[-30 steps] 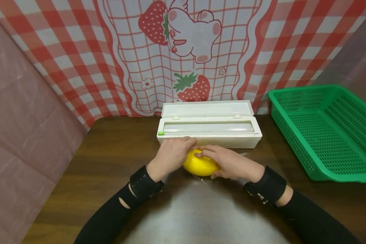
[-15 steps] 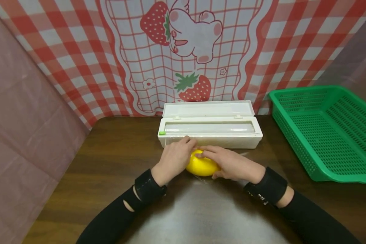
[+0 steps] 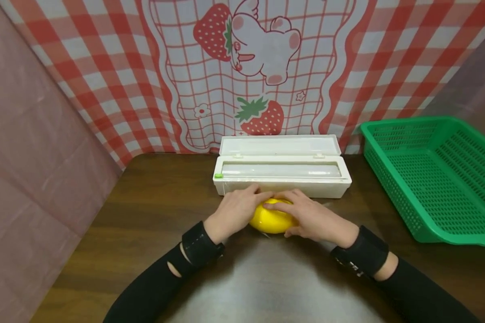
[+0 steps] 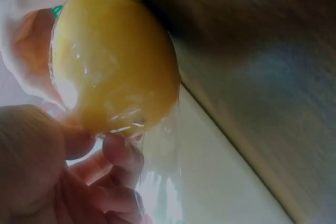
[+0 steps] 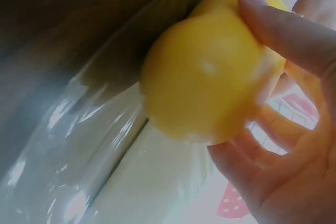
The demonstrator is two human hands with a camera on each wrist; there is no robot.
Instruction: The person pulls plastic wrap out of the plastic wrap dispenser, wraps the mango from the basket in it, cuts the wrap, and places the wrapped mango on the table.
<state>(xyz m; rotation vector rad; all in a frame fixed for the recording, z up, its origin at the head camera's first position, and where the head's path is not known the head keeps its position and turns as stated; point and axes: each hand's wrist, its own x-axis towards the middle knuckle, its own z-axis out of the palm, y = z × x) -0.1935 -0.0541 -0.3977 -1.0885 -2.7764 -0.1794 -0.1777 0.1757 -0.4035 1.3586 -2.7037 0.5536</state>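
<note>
A smooth, glossy yellow fruit-like object (image 3: 272, 220) with a rounded, lobed shape sits low over the table in front of the cling film box (image 3: 283, 188). Clear plastic film (image 4: 163, 182) covers its left end, and more film (image 5: 68, 129) spreads out beside it in the right wrist view. My left hand (image 3: 238, 211) is at its left end, thumb and fingertips pinching the film against it. From the right, my right hand (image 3: 317, 217) grips the yellow object, thumb on the near side and fingers over the top. Its underside is hidden in the head view.
The box lid (image 3: 280, 146) stands raised at the back, with a film roll (image 3: 280, 170) inside and a green slider (image 3: 218, 176) at its left. A green plastic basket (image 3: 412, 202) stands to the right. A checked cloth (image 3: 117, 89) hangs behind the brown table (image 3: 153, 197).
My left fingers have come right and down, further over the top of the yellow object. The right hand keeps its grip. The whole head view has shifted slightly.
</note>
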